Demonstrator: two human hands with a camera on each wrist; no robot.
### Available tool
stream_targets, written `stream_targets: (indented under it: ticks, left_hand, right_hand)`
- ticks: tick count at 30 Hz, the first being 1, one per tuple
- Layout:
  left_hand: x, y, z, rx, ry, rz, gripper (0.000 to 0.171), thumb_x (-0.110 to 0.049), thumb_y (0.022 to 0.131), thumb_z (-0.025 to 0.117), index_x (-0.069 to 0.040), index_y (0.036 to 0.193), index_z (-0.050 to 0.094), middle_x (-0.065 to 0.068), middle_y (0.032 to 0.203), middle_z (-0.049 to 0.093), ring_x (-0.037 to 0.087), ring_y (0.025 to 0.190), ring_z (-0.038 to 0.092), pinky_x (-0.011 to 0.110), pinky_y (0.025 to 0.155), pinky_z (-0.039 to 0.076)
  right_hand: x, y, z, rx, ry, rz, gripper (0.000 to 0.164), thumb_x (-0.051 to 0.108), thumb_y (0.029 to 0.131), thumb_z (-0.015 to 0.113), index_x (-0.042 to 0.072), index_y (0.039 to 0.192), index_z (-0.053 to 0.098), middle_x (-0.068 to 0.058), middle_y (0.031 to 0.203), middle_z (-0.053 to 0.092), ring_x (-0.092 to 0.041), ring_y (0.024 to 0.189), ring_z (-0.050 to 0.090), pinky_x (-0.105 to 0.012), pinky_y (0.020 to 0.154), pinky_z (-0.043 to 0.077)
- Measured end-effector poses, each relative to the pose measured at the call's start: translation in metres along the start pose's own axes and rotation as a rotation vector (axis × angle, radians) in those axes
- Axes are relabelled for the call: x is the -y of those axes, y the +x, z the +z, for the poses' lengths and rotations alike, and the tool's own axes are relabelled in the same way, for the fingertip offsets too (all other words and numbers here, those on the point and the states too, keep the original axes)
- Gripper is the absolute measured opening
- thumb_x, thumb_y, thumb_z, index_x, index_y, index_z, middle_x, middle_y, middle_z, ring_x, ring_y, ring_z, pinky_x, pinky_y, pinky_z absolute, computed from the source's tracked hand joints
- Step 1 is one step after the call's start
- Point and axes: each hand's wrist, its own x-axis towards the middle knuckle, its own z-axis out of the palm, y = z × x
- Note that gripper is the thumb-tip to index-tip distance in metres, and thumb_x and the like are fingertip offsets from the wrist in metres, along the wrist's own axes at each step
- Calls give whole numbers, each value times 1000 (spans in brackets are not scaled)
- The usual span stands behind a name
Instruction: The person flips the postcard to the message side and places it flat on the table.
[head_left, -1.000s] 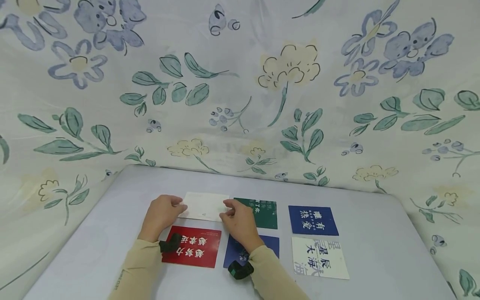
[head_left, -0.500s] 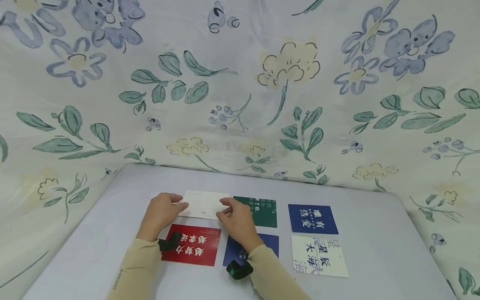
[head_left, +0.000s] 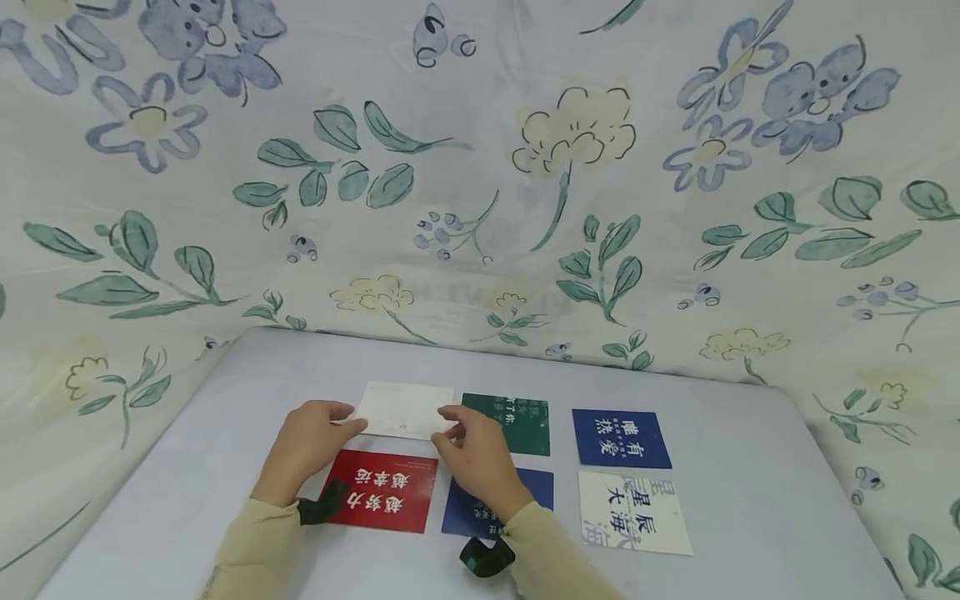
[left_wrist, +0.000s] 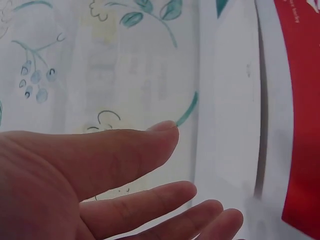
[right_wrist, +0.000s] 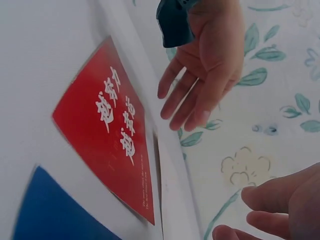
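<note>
A white card (head_left: 408,407) lies blank side up at the back left of the table, with one tiny mark near its front edge. At its left end is my left hand (head_left: 309,442); thumb and fingers are spread apart, with nothing between them in the left wrist view. My right hand (head_left: 480,457) is at the card's right end, fingers loosely bent and fingertips overlapping the corner. A red card (head_left: 384,492) with white characters lies just in front. Beneath my right hand and wrist, a blue card (head_left: 463,510) is partly covered. The green card (head_left: 528,429) sits right of the white one.
Farther right lie a dark blue card (head_left: 622,438) and, in front of it, a cream card (head_left: 633,512) with dark characters. The cards rest on a white table (head_left: 757,467). A floral curtain (head_left: 480,183) rises behind the table's back edge.
My left hand has drawn slightly left and toward me, off the white card's end. The right hand has barely shifted. The cards keep their arrangement.
</note>
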Motion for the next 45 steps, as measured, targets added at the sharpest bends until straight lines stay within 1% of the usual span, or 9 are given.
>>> stream_targets:
  ticks: [3, 6, 10, 16, 24, 30, 35, 40, 45]
  left_hand:
    - [5, -5, -2, 4, 11, -9, 53, -27, 94, 67, 13, 129, 59, 34, 126, 60, 47, 111, 59, 58, 89, 53]
    - [10, -9, -3, 4, 20, -10, 52, -27, 94, 67, 12, 129, 59, 33, 124, 61, 46, 110, 60, 58, 88, 54]
    - [15, -17, -2, 1, 22, -19, 52, -27, 94, 68, 11, 129, 60, 32, 122, 62, 46, 109, 61, 57, 86, 55]
    - [17, -27, -1, 9, 28, -62, 56, -27, 93, 69, 12, 131, 57, 34, 125, 60, 47, 109, 60, 55, 85, 56]
    - [17, -34, 7, 23, 64, -101, 62, -29, 92, 72, 13, 133, 53, 34, 126, 59, 47, 109, 61, 55, 85, 57]
    - [18, -37, 16, 8, 98, -80, 64, -30, 90, 74, 15, 130, 54, 33, 121, 62, 44, 103, 64, 54, 83, 58]
    - [18, -41, 20, -13, 96, -61, 62, -28, 90, 74, 16, 129, 54, 33, 119, 63, 42, 100, 65, 53, 82, 58]
    - [17, -45, 24, -40, 94, -39, 61, -25, 88, 76, 18, 127, 55, 34, 118, 63, 44, 101, 64, 54, 82, 58]
    - [15, -44, 27, -52, 108, -49, 63, -23, 87, 77, 19, 127, 53, 36, 117, 62, 45, 102, 63, 55, 85, 57]
  right_hand:
    - [-2, -5, -2, 9, -13, -18, 37, 19, 96, 69, 5, 130, 65, -10, 108, 71, -7, 82, 66, -20, 74, 56]
    - [-2, -10, -3, 30, -15, -16, 37, 19, 96, 68, 4, 130, 65, -11, 110, 71, -7, 83, 67, -20, 74, 56]
    - [-2, -17, -5, 57, 1, 4, 38, 18, 96, 68, 2, 130, 64, -11, 111, 70, -8, 82, 67, -21, 73, 57]
    - [-2, -26, -5, 81, 18, 50, 39, 18, 95, 69, 2, 130, 64, -7, 105, 71, -4, 79, 63, -20, 72, 56]
    - [-3, -38, -5, 121, 42, 111, 41, 20, 94, 71, 4, 131, 63, -11, 121, 70, -5, 83, 64, -22, 75, 56]
    - [2, -42, -2, 139, 52, 176, 41, 20, 93, 73, 6, 130, 64, -11, 120, 71, -5, 80, 63, -24, 71, 57]
    - [3, -44, -1, 165, 105, 199, 41, 20, 91, 74, 4, 128, 65, -13, 118, 71, -8, 81, 64, -27, 70, 59]
    - [4, -45, -1, 189, 133, 223, 42, 21, 90, 75, 5, 128, 65, -12, 117, 70, -12, 85, 66, -33, 72, 60]
    - [3, -44, 1, 202, 152, 242, 43, 21, 90, 75, 6, 128, 64, -11, 117, 70, -13, 87, 65, -33, 72, 60]
